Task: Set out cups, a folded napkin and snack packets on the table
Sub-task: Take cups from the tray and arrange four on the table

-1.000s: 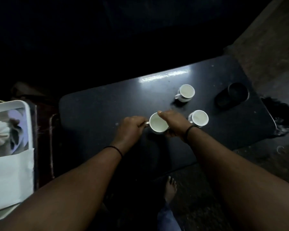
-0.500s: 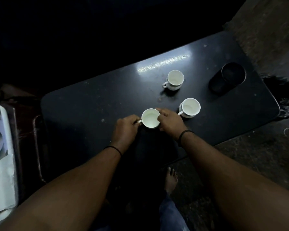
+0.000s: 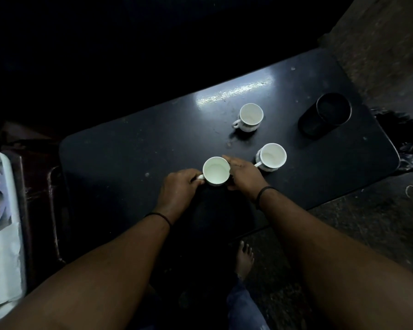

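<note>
Three white cups stand on a dark table [image 3: 134, 160]. The near cup [image 3: 215, 171] sits between my hands: my left hand [image 3: 178, 189] pinches its handle on the left, and my right hand [image 3: 243, 175] cups its right side. A second cup [image 3: 271, 156] stands just right of my right hand, its handle toward that hand. The third cup [image 3: 250, 115] is farther back. A white folded napkin [image 3: 1, 260] lies on a white tray [image 3: 0, 160] at the far left, off the table. No snack packets are visible.
A black cylindrical container [image 3: 329, 113] lies on its side at the table's right end. A dark wooden chair frame [image 3: 53, 210] stands between tray and table. My bare foot [image 3: 244, 258] is on the rough floor [image 3: 367, 222] below the table's front edge.
Both hands have stayed on the near cup, which rests at about the same spot on the table. The camera view has shifted, so the tray sits nearer the left edge.
</note>
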